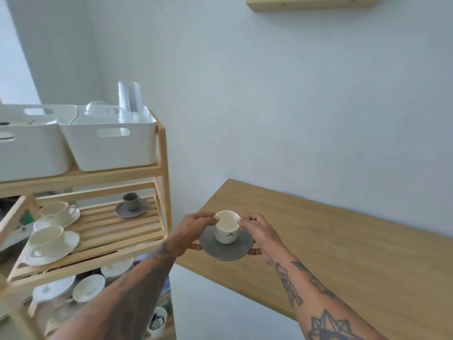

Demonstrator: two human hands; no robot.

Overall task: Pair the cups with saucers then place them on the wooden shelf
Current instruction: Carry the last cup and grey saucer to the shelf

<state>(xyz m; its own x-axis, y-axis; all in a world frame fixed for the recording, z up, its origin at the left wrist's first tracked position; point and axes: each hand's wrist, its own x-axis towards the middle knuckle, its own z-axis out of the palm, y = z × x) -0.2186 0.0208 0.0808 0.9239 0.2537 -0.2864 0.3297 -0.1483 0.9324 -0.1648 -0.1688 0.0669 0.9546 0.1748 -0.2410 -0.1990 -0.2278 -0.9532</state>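
A small white cup [227,229] stands upright on a grey saucer [225,250], held in the air over the left end of the wooden counter [343,253]. My left hand [190,230] grips the saucer's left rim and touches the cup's rim. My right hand [261,233] grips the saucer's right rim and pinches the cup's rim. To the left, the wooden shelf [117,231] carries a grey cup on a grey saucer [132,204] and two white cups on white saucers [52,238].
Two white plastic bins [110,143] with clear plastic cups sit on the shelf's top level. White plates and bowls [85,288] lie on the lower level. A light wooden wall shelf [311,2] hangs at the top right.
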